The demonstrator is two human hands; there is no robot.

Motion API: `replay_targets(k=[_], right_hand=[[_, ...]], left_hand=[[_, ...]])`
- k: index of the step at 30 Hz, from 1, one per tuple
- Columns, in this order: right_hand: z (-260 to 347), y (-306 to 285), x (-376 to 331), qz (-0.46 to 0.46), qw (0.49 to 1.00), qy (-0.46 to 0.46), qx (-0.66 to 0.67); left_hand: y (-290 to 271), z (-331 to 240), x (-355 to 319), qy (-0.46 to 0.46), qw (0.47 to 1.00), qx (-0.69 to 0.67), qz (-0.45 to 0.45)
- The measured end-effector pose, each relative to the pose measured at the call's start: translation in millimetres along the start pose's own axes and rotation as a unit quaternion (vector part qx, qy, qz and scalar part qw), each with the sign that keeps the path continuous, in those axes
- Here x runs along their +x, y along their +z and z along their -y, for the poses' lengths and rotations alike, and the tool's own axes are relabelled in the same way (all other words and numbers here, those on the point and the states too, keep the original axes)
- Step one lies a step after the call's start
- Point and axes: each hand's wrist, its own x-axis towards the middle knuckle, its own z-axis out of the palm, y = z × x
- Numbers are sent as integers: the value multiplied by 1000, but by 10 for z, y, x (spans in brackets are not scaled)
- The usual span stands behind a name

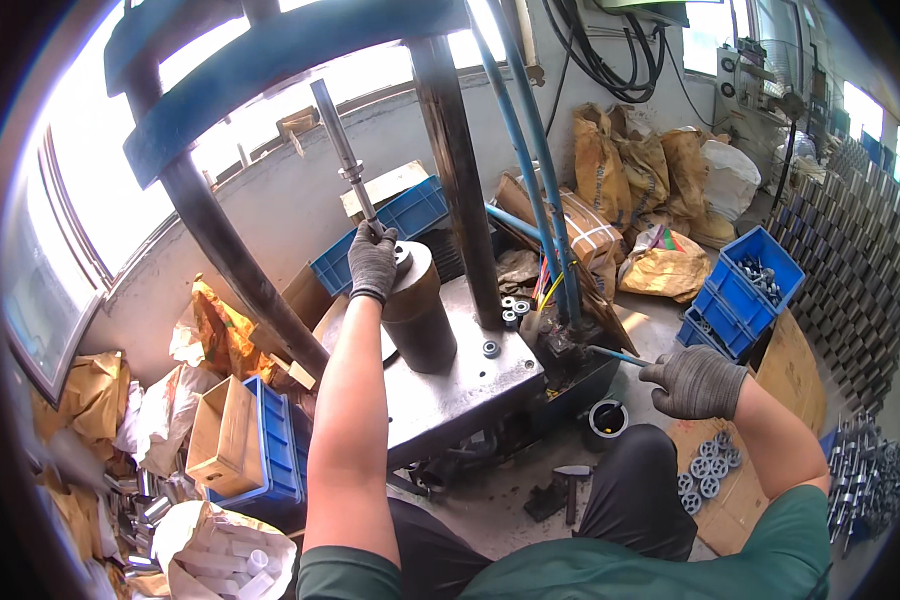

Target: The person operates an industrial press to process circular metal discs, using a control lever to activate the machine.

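Note:
My left hand (373,263), in a grey glove, is closed around the lower end of a stepped metal shaft (340,140), which stands tilted above a thick dark steel cylinder (422,325). A ring-shaped part shows on the cylinder's top beside my fingers; how the shaft's end meets it is hidden. The cylinder stands on the metal plate (460,400) of a press. Off to the right, my gloved right hand (698,382) is wrapped round a thin blue lever (615,354) that runs to the greasy base of the blue pipes. Several bearings (491,348) lie on the plate.
The press's dark columns (455,180) and blue crossbeam (290,70) rise around the plate. Blue crates (745,290) of metal parts stand right, near stacked metal cylinders (850,270). A hammer (572,490) and a round pot (608,418) sit by my knee. Gear-like wheels (708,470) lie on cardboard.

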Motion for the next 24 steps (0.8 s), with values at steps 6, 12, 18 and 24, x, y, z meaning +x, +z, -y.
replay_targets(k=[6, 12, 18, 24], right_hand=[[17, 272, -165, 9, 999, 23, 42], [25, 810, -413, 42, 995, 21, 84], [99, 922, -463, 3, 993, 33, 110], [90, 608, -447, 3, 990, 47, 131]], left_hand=[[-24, -67, -44, -7, 999, -37, 13], [-20, -34, -29, 7, 996, -84, 7], [8, 69, 23, 18, 998, -53, 1], [-6, 37, -5, -2, 999, -50, 5]])
